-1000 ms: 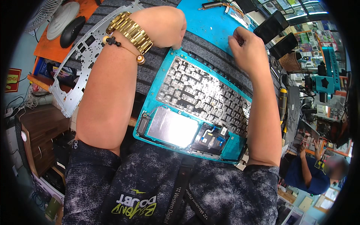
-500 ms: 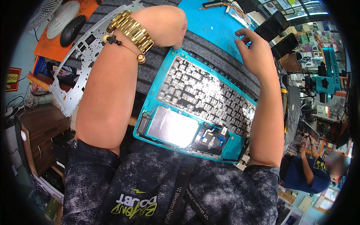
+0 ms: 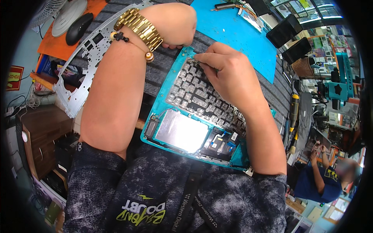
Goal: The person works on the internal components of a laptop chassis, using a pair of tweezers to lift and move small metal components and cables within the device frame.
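A teal laptop top case (image 3: 165, 91) lies inner side up before me, its far edge on the striped grey mat and its near edge against my shirt. A keyboard backing with rows of clear and metallic key mounts (image 3: 200, 93) fills its far half. My left hand (image 3: 175, 25) is closed, with its fingers curled at the case's far left corner; their tips are mostly hidden. My right hand (image 3: 231, 73) reaches across the keyboard and pinches at the same corner. A small shiny bit shows at its fingertips, too small to name.
A perforated silver metal plate (image 3: 83, 58) lies left of my left forearm. Beyond is a blue work mat (image 3: 233, 35) with small parts. Yellow-handled screwdrivers (image 3: 294, 112) lie to the right. A black mouse (image 3: 79, 29) sits far left. Another person (image 3: 318, 178) works at the right.
My right hand has come left and nearer, from above the blue mat to the case's far left corner. My left hand has shifted slightly right, its fingers still curled.
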The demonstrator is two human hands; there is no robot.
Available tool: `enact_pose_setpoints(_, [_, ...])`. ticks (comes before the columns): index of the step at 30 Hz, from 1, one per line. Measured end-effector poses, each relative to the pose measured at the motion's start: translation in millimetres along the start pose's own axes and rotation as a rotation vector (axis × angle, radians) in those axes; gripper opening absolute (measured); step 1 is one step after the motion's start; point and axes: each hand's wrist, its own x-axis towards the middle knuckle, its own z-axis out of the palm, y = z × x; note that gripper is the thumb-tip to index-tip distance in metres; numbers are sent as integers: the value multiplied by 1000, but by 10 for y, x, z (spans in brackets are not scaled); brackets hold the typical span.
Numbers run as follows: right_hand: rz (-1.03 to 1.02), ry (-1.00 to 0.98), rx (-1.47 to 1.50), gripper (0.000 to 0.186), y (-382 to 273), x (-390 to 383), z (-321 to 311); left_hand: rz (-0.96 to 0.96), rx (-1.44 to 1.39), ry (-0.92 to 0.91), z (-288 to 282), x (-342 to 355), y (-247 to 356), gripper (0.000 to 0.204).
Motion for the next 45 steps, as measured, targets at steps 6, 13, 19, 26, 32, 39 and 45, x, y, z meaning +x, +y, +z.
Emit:
enact_pose_setpoints(6, [-15,5,-54,16,-16,33,40,20,50,21,4,-7,13,17])
enact_pose_setpoints(13, [-35,-39,-100,19,-26,55,26,26,58,29,17,6,-3,17])
enact_pose_setpoints(19, [-43,-28,-101,18,-37,69,37,32,51,19,14,10,-2,16])
enact_pose_setpoints(26, [7,73,-30,13,82,51,-11,23,52,26,14,-2,13,17])
enact_pose_setpoints(32, [217,85,-197,15,557,119,-346,-8,68,34,12,-25,53,17])
enact_pose_setpoints(39, [321,40,-282,18,821,51,-442,-7,80,30,13,-26,51,17])
enact_pose_setpoints(45, [495,62,-193,18,860,63,-477,-3,71,36,10,-36,40,16])
